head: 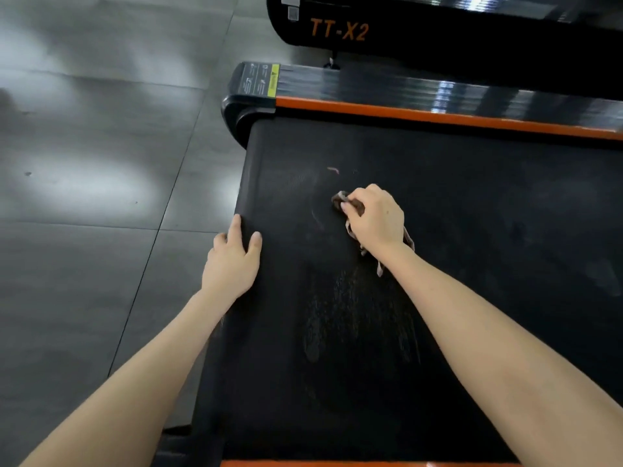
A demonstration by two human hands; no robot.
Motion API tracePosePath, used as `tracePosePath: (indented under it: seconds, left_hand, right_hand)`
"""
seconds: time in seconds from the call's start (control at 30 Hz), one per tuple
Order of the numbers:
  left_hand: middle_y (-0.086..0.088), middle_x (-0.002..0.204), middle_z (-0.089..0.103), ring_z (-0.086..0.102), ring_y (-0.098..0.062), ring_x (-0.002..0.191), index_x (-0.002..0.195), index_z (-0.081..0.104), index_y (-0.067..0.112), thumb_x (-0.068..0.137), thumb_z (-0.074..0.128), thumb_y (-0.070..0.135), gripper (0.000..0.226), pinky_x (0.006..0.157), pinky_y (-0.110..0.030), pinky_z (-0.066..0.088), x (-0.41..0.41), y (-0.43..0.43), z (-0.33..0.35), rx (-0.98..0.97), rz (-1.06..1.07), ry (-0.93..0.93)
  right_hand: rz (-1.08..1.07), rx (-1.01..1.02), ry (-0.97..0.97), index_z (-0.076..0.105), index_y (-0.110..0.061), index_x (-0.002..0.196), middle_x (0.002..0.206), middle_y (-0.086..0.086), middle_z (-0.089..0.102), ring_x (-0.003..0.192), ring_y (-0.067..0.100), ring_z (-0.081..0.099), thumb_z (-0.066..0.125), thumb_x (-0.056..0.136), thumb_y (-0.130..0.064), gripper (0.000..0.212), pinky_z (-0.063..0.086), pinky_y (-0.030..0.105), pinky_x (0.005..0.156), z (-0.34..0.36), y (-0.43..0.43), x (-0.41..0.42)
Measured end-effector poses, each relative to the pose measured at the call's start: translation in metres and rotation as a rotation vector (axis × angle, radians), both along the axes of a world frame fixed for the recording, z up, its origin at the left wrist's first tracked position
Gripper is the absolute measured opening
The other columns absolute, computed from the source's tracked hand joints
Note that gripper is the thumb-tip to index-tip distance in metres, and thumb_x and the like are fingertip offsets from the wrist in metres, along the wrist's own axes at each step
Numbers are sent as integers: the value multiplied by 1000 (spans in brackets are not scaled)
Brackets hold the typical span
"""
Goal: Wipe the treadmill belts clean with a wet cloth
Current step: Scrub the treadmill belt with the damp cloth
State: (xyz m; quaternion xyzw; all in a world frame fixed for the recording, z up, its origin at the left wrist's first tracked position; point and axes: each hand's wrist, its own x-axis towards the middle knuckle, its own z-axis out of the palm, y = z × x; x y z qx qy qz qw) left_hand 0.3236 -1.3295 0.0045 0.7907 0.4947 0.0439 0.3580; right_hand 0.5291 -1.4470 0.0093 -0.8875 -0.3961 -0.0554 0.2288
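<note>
Treadmill belt point(472, 230), black and finely textured, fills the middle and right of the frame and runs from the bottom edge toward the upper right. Grey tiled floor point(84, 230) takes up the left side, glossy, with pale patches of reflected light. Across the top right lies a second treadmill point(438, 38), black, with orange lettering point(338, 29) that reads "TT-X2". Between the two machines runs the near treadmill's ribbed black side rail point(438, 92), edged by an orange stripe point(438, 116) along the belt. At the rail's left end sits a warning label point(261, 79), dark with a yellow strip and a triangle sign; its print is too small to read.

Both bare forearms reach in from the bottom. The right hand point(377, 220) is at the centre of the belt, its fingers curled round a bunched brownish cloth point(340, 201) and pressing it down on the belt; loose ends of the cloth trail out under the wrist. The left hand point(232, 261) rests on the belt's left edge, fingers close together and bent slightly over the edge, thumb spread apart on the belt surface, holding nothing.

Faint wet streaks point(337, 315) mark the belt between the forearms. A small pinkish scrap point(333, 169) lies on the belt just above the cloth.
</note>
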Motion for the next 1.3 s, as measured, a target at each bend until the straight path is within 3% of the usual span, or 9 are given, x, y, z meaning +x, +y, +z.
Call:
tracePosePath:
  seconds: [0.23,0.47,0.53,0.6,0.73,0.8,1.0,1.17,1.3]
  left_hand:
    - [-18,128,44,53,-38,102,150,2,38,97,22,56,59,75,-37,38,32,12,-8,82,48,58]
    - [-17,125,43,52,-38,101,150,3,38,97,23,55,59,75,-37,35,31,13,-9,73,42,40]
    - [-17,124,43,52,-37,100,150,3,38,97,23,55,59,74,-36,35,31,14,-10,76,51,32]
    - [-16,123,43,52,-36,98,150,3,38,96,22,56,59,74,-36,37,31,15,-11,76,56,31]
    - [-13,122,43,53,-35,96,149,3,40,96,22,56,59,75,-38,40,32,17,-15,86,55,5]
    - [-13,123,43,53,-35,98,149,3,40,96,22,56,59,76,-38,40,32,17,-16,79,58,-3]
    - [-14,121,43,53,-36,97,149,3,40,96,23,56,59,75,-38,39,31,16,-15,80,49,0]
    - [-13,127,42,52,-34,99,149,4,39,96,23,56,59,78,-39,41,30,15,-15,86,57,-21]
    - [-13,126,42,53,-34,98,149,4,39,95,23,56,60,77,-40,44,30,15,-14,93,56,-25]
  right_hand:
    - [-42,27,-2,68,-14,88,89,5,60,82,26,58,62,89,-32,19,41,31,66,0,14,2]
    - [669,39,-5,70,-18,81,78,0,58,67,21,53,60,88,-35,20,43,34,56,5,-56,-84]
    - [569,10,-112,68,-18,76,75,3,57,68,26,54,59,87,-34,20,44,35,57,2,-26,-48]
    - [269,32,-148,66,-15,77,78,7,59,73,30,57,58,87,-33,22,44,34,61,1,21,3]
    - [-138,-17,-43,67,-16,98,100,7,63,95,28,58,53,93,-34,23,41,33,74,3,77,70]
    - [-100,-5,-37,68,-16,93,96,8,63,91,29,59,54,91,-34,23,44,35,73,3,75,50]
    - [527,44,-24,71,-15,83,79,2,63,72,24,59,58,84,-36,25,48,34,64,-1,16,-23]
    - [-8,-14,-63,68,-17,96,98,7,62,94,27,59,55,92,-34,22,39,30,70,5,94,61]
    - [89,34,-79,68,-14,87,89,7,61,84,28,58,57,89,-34,22,38,30,65,2,86,25]
